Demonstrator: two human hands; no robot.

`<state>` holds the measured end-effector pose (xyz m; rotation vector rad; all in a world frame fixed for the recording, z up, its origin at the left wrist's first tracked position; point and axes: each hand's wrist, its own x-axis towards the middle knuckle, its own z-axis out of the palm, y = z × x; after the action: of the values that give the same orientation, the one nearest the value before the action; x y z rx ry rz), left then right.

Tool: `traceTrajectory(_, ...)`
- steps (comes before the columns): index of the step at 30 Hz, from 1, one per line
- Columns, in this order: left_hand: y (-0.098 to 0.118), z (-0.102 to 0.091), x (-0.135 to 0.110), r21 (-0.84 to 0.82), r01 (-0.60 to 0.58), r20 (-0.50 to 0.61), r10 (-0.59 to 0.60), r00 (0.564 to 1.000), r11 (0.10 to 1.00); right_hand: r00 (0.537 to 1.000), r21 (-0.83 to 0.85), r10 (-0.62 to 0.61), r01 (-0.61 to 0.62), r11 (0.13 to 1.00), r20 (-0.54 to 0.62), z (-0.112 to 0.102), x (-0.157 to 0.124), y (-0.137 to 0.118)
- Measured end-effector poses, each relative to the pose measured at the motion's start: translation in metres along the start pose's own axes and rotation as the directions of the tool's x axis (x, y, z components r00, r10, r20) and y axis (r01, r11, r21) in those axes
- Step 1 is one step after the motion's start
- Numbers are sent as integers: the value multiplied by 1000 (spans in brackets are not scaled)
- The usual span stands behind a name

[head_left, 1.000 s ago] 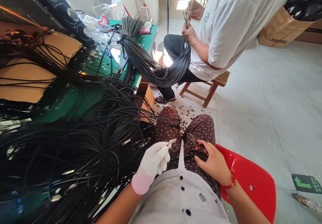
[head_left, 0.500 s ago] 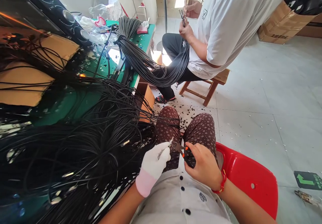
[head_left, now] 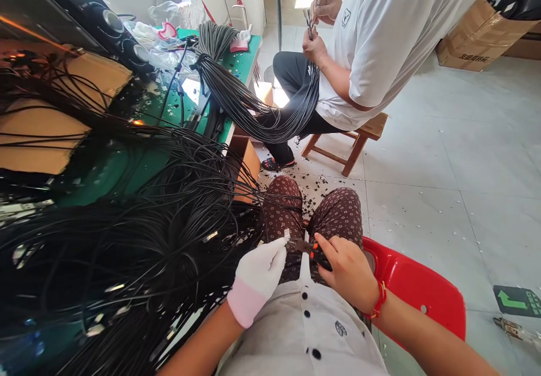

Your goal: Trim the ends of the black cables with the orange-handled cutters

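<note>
In its white glove with a pink cuff, my left hand [head_left: 261, 266] pinches a small silvery connector [head_left: 287, 234] that sticks up past the fingertips. My right hand [head_left: 349, 269] is bare and wraps round the black and orange handles of a pair of pliers [head_left: 302, 245]. The jaws point left and meet the lower part of the connector, close to the gloved fingertips; whether they grip it I cannot tell. Both hands are above my lap. Left of them lies a big tangle of black cables [head_left: 169, 235], some ending in silvery plugs.
A co-worker [head_left: 380, 43] on a wooden stool [head_left: 367, 131] holds a bundle of black cables [head_left: 291, 131] draped from the green table [head_left: 247, 63]. A cardboard box [head_left: 249, 164] stands beside the table. Black scraps litter the floor near my knees. My red stool [head_left: 426, 297] shows at right.
The connector has turned from slanted to more upright at the gloved fingertips. My right hand and the pliers have shifted slightly right, and the pliers lie flatter. The co-worker's hands have barely moved.
</note>
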<state>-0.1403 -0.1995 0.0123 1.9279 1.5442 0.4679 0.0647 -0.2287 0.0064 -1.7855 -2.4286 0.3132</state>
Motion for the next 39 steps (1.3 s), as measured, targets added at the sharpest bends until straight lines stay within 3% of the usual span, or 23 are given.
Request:
traceTrajectory(9,-1,-2,-1,62,-119,-14,120,993,991,993,72,-7,-2,997,120,-2,-2,6)
traceTrajectory(13,-3,-1,-4,13,-110,-25,110,994,994,978,211,19,-64,975,206,-4,-3,6)
traceTrajectory(15,-3,-1,-5,-33,-82,-23,82,996,996,974,368,12,-97,925,226,-5,-3,6)
traceTrajectory(18,-2,-1,-5,-104,-11,10,12,1000,995,966,645,-26,-151,749,257,-6,-2,8)
traceTrajectory(20,0,-1,-5,-131,34,34,-30,999,991,961,734,-22,-196,650,275,-6,-3,8)
traceTrajectory(21,0,-2,-5,-142,51,42,-45,998,989,962,738,-4,-206,642,272,-6,-3,9)
traceTrajectory(23,1,-2,-4,-162,70,56,-62,997,984,972,672,47,-194,714,230,-6,-6,9)
traceTrajectory(26,1,-2,-3,-184,60,57,-50,997,981,991,448,71,-116,886,115,-8,-9,8)
traceTrajectory(28,1,-2,-2,-181,40,49,-31,998,983,997,297,53,-68,952,58,-9,-10,7)
traceTrajectory(33,1,-1,0,-102,-20,45,25,999,995,1000,84,-19,18,996,0,-13,-7,8)
traceTrajectory(39,5,-2,1,20,-94,50,93,994,995,998,-29,-53,54,998,29,-15,-5,11)
